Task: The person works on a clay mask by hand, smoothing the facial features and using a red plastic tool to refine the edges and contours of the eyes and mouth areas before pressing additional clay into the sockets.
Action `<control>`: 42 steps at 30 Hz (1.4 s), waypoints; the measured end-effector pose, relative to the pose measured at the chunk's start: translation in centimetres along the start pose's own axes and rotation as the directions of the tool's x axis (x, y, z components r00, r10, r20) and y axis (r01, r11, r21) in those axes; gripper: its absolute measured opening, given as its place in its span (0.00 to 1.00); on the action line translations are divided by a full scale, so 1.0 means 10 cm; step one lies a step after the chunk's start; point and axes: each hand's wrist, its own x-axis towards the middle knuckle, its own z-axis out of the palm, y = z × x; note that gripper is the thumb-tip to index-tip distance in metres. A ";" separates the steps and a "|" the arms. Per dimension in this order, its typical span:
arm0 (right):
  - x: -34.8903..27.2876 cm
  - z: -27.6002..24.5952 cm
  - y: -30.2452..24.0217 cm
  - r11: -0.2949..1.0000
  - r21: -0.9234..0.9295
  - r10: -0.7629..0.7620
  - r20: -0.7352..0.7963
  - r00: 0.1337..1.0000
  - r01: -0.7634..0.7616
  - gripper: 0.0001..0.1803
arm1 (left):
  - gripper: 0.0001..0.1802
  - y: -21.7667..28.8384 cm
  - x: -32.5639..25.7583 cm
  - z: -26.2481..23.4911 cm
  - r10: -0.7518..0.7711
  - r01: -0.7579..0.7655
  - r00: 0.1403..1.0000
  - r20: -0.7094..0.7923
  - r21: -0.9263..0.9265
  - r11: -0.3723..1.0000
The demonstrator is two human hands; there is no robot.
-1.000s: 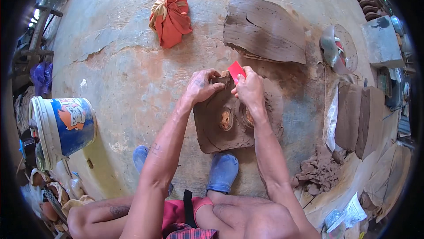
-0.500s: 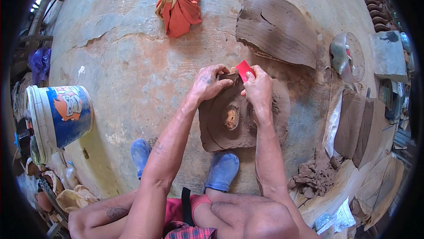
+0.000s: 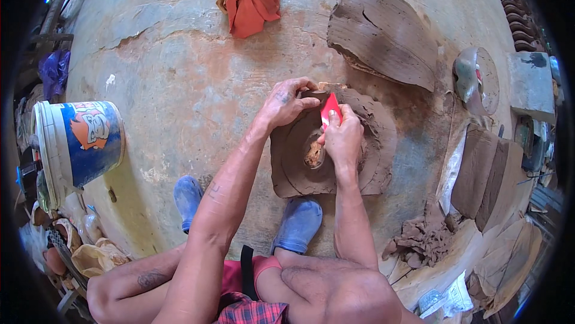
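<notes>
A brown clay slab [image 3: 287,181] lies on the floor in front of my feet, draped over a form with an opening in its middle. Inside that opening a rough orange-brown patch [image 3: 312,155] shows. My left hand [image 3: 290,102] is at the slab's far side, its thumb and fingers closed on a raised clay edge. In my right hand [image 3: 342,135] is a flat red scraper [image 3: 330,110], gripped between thumb and fingers and upright against the clay, just beside my left fingertips. My right hand covers part of the slab to the right of the opening.
A large curved clay sheet [image 3: 383,36] lies beyond the slab, with a red and tan cloth bundle [image 3: 251,0] to its left. A bucket [image 3: 90,144] stands at left. Clay blocks [image 3: 476,171], clay scraps [image 3: 422,243] and a grey block [image 3: 530,84] sit at right.
My right hand has drawn the red scraper nearer to me and slightly left, down the clay. My left hand stays at the far edge. The whole view has shifted slightly.
</notes>
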 end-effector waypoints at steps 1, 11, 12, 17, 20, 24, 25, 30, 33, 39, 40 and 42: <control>-0.05 0.04 -0.01 1.000 0.000 -0.001 0.007 1.000 0.001 0.12 | 0.26 -0.03 -0.01 -0.01 -0.005 0.005 1.000 -0.004 0.001 1.000; -0.31 0.14 0.01 0.997 0.076 0.014 0.107 0.994 -0.023 0.12 | 0.24 -0.15 -0.03 -0.01 0.035 -0.036 0.999 -0.013 -0.109 0.993; -0.33 0.14 -0.02 0.997 0.077 0.018 0.105 0.994 -0.026 0.11 | 0.23 -0.15 -0.04 -0.02 0.037 -0.038 0.999 -0.013 -0.118 0.992; -0.37 0.17 0.02 0.998 0.064 0.020 0.126 0.992 -0.028 0.11 | 0.22 -0.21 -0.05 -0.02 0.103 -0.109 0.994 -0.044 -0.187 0.976; -0.43 0.20 0.02 0.999 0.033 -0.023 0.161 0.987 0.018 0.10 | 0.21 -0.23 -0.06 -0.03 0.096 -0.105 0.994 -0.048 -0.253 0.962; -0.50 0.21 0.00 0.999 0.024 -0.046 0.179 0.983 0.042 0.10 | 0.20 -0.18 -0.10 -0.06 0.076 -0.089 0.996 -0.049 -0.375 0.923; -0.50 0.20 0.01 0.998 0.013 -0.067 0.182 0.981 0.066 0.10 | 0.20 -0.18 -0.10 -0.06 0.075 -0.088 0.996 -0.051 -0.378 0.921; -0.57 0.22 0.05 0.996 -0.029 -0.076 0.241 0.967 0.086 0.09 | 0.19 -0.22 -0.21 -0.16 0.061 -0.103 0.992 -0.107 -0.453 0.885; -0.58 0.20 0.05 0.993 -0.048 -0.086 0.285 0.955 0.104 0.08 | 0.18 -0.17 -0.30 -0.24 0.068 -0.142 0.984 -0.163 -0.503 0.853; -0.55 0.12 0.07 0.981 -0.096 -0.118 0.389 0.913 0.167 0.07 | 0.18 -0.23 -0.51 -0.37 0.079 -0.225 0.953 -0.293 -0.507 0.832; -0.54 0.14 0.11 0.953 -0.114 -0.215 0.402 0.890 0.282 0.06 | 0.18 -0.23 -0.55 -0.40 0.070 -0.225 0.945 -0.318 -0.481 0.847; -0.51 0.11 0.17 0.914 -0.143 -0.283 0.445 0.850 0.379 0.06 | 0.18 -0.22 -0.65 -0.41 0.066 -0.264 0.931 -0.358 -0.538 0.800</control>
